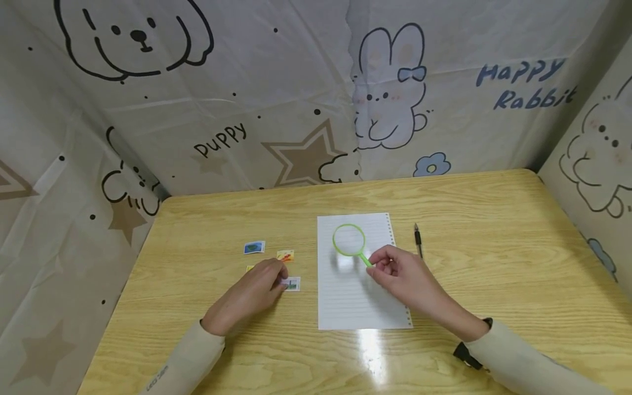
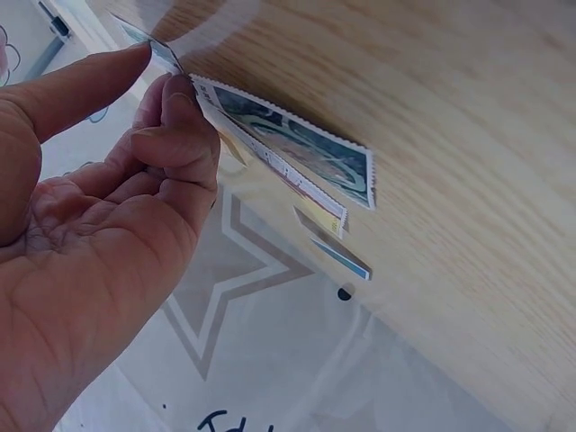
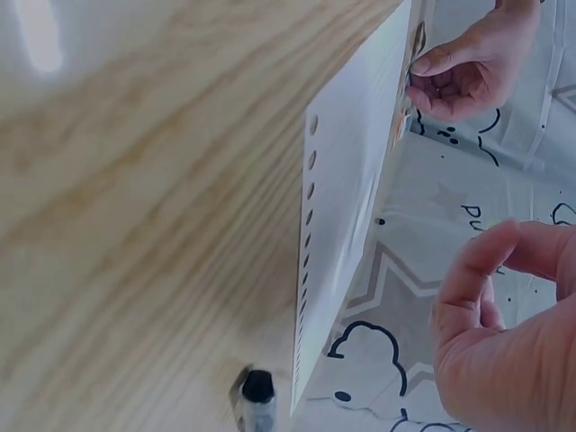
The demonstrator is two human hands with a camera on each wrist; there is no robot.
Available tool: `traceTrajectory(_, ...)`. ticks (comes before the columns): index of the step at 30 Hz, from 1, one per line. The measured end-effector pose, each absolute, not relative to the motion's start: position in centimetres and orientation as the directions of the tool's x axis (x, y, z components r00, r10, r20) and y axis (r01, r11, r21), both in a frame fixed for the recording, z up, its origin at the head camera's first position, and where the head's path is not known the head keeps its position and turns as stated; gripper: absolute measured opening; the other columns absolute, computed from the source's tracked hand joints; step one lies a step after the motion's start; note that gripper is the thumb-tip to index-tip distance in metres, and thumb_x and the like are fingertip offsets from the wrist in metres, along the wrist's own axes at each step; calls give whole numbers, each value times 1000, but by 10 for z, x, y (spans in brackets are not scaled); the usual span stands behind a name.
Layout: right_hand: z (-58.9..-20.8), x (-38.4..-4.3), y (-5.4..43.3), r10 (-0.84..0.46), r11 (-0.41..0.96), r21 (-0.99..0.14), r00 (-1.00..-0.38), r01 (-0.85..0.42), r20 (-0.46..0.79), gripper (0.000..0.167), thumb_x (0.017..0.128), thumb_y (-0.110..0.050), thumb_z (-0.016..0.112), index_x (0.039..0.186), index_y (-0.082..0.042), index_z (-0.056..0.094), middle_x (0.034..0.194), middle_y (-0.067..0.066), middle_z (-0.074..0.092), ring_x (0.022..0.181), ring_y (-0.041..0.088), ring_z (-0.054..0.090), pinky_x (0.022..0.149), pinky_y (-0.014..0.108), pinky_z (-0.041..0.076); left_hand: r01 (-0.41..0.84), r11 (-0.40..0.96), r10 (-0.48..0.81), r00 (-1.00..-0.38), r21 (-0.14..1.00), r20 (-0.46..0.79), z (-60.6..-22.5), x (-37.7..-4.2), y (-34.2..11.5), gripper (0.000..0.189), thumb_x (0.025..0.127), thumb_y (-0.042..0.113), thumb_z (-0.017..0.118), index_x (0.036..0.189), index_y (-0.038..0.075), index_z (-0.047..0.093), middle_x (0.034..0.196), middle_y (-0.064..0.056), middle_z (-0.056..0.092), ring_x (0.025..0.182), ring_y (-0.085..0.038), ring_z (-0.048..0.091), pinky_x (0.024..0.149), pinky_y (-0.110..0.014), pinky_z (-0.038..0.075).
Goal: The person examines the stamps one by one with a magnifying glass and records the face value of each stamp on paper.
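My right hand [image 1: 406, 277] pinches the handle of a green magnifying glass [image 1: 364, 259] between thumb and fingers. Its round lens hovers above a lined sheet of paper [image 1: 362, 307]. In the right wrist view the magnifying glass is out of sight. To the left of the paper, my left hand [image 1: 250, 291] pinches the edge of a small postage stamp [image 1: 293, 283] with thumb and fingertips. Around it lie a blue stamp [image 1: 254, 247], an orange-yellow stamp [image 1: 285, 255] and a yellow one [image 1: 249, 268] mostly hidden by the hand. Perforated edges show on a dark green stamp [image 2: 297, 135] in the left wrist view.
A black pen [image 1: 418, 240] lies right of the paper, tip pointing away. The wooden table [image 1: 494, 236] ends at the back against a printed cloth [image 1: 276, 71], which also hangs on both sides. A black strap [image 1: 466, 355] hangs by the right wrist.
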State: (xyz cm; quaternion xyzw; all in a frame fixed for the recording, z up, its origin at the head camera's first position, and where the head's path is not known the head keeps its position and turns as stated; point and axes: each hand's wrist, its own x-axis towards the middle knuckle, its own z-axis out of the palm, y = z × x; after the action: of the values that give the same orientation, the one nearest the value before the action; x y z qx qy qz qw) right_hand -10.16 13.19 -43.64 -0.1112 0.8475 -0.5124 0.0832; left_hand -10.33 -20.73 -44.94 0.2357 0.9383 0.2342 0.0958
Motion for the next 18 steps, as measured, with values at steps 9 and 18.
traceTrajectory(9, -436, -100, 142, -225, 375, -927, -970, 3, -95, 19, 99, -9, 80, 111, 1, 69, 89, 6, 66, 69, 14, 63, 58, 28, 56, 429, 770, 510, -859, 472, -52, -448, -101, -211, 10, 101, -2, 76, 104, 1, 67, 92, 1, 57, 83, -15, 50, 72, -31, 49)
traceTrajectory(18, -435, -103, 158, -160, 362, -924, -969, 121, -189, 23, 100, -8, 78, 114, 6, 67, 90, 9, 67, 70, 16, 67, 61, 31, 59, 441, 764, 517, -855, 471, -38, -449, -102, -211, 9, 102, -2, 75, 104, 2, 67, 92, 1, 57, 83, -15, 50, 73, -31, 49)
